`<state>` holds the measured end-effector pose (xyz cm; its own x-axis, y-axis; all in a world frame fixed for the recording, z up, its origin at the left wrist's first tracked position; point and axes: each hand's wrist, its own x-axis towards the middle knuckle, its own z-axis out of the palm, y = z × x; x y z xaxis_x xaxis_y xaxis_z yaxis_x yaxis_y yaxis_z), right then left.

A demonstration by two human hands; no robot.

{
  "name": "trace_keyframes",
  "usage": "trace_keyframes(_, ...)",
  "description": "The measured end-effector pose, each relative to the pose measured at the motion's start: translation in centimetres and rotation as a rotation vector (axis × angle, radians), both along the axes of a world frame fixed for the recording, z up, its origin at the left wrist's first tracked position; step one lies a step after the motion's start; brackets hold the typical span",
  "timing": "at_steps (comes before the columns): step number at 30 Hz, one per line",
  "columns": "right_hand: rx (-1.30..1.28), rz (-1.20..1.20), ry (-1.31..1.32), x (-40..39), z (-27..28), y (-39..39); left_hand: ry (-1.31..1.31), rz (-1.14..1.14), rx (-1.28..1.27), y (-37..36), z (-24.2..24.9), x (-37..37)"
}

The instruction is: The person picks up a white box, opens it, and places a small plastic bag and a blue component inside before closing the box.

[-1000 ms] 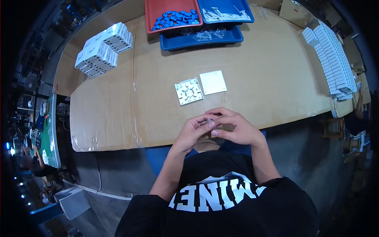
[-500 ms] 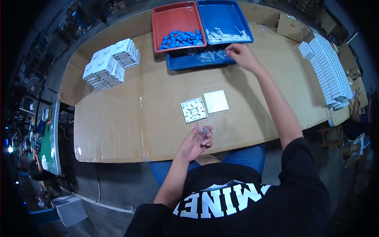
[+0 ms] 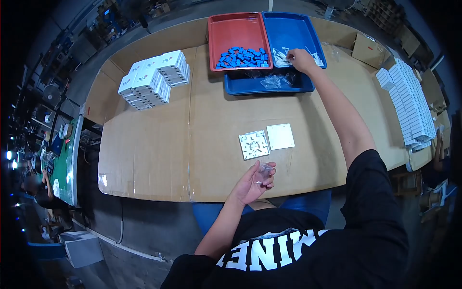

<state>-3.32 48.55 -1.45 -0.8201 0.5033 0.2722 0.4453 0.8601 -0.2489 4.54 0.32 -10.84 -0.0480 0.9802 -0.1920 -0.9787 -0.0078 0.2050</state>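
Close to the table's front edge, my left hand (image 3: 246,189) has its fingers curled around a small clear plastic bag (image 3: 263,174). My right hand (image 3: 303,60) reaches to the far side, fingers bent down among slim white plastic pieces (image 3: 279,57) in the upper blue tray (image 3: 288,31). Whatever its fingertips pinch is too small to make out. Just beyond my left hand lies a square white plastic case (image 3: 254,145), its moulded inside facing up. A flat white cover plate (image 3: 280,136) rests to its right.
Beside the blue tray, a red tray (image 3: 238,31) holds blue parts (image 3: 243,58). A lower blue tray (image 3: 240,89) contains clear bags (image 3: 277,81). White boxes (image 3: 149,84) are stacked at left, more white units (image 3: 409,103) at right. Another person (image 3: 48,192) sits at a green table.
My right hand has moved from above the lower tray's bags into the upper blue tray's white pieces. My left hand still holds the bag. The whole view has shifted.
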Motion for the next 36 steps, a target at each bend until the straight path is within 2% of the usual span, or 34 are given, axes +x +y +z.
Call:
trace_keyframes(13, 0.072, -0.058, -0.155, -0.8, 1.5, -1.3, -0.056, -0.034, 0.017, 0.1, -0.1, -0.3)
trace_keyframes(17, 0.038, -0.046, -0.133, -0.9, 1.0, -1.0, -0.084, -0.038, 0.051, 0.2, -0.5, -0.2)
trace_keyframes(22, 0.171, -0.127, -0.095, -1.8, 0.3, -1.1, -0.036, -0.039, 0.018, 0.1, 0.1, -0.1)
trace_keyframes(32, 0.270, -0.071, -0.087, -1.7, -0.1, -1.5, 0.015, -0.046, 0.045, 0.1, -0.6, 0.0)
trace_keyframes(34, 0.089, -0.113, -0.063, -1.5, 0.2, -1.4, 0.028, -0.043, 0.038, 0.0, -0.4, 0.0)
trace_keyframes(35, 0.090, -0.114, -0.061, -1.4, 0.5, -1.2, 0.037, -0.041, 0.029, 0.0, -0.4, 0.0)
trace_keyframes(36, -0.029, -0.120, 0.029, -1.3, 0.4, -0.2, 0.037, -0.043, 0.030, 0.1, -0.4, 0.0)
